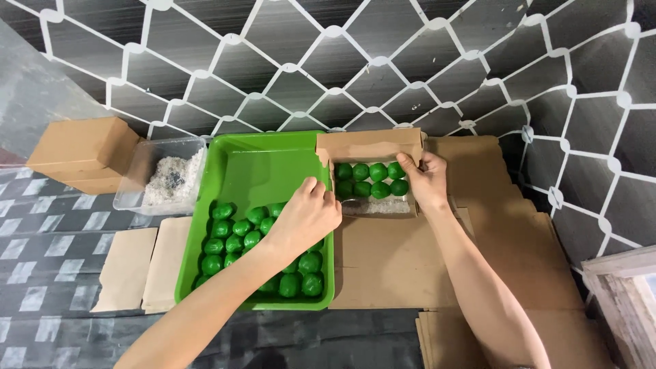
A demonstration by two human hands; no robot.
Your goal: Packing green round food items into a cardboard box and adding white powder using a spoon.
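Two bare hands are working over a green tray and a small cardboard box. We are keeping the left hand above the tray's right rim, at about 9 o'clock from the box, with its fingers curled and its fingertips reaching toward the box's left wall; we cannot tell whether the curled fingers are holding anything. We are pressing the right hand against the box's right end, at 3 o'clock from the box's contents, with the thumb and fingers gripping the wall there.

Eight green balls are lying inside the box in two rows of four, touching one another, with a strip of pale filler at 6 o'clock from them. Many more green balls are lying loose in the tray, gathering toward its near end at 6 o'clock, while its far end is showing bare green floor.

At 9 o'clock from the tray we are seeing a clear tub containing pale shredded material, and beyond it, further toward 9 o'clock, a closed brown box. Flat cardboard sheets are lying under and at 6 o'clock from the small box.
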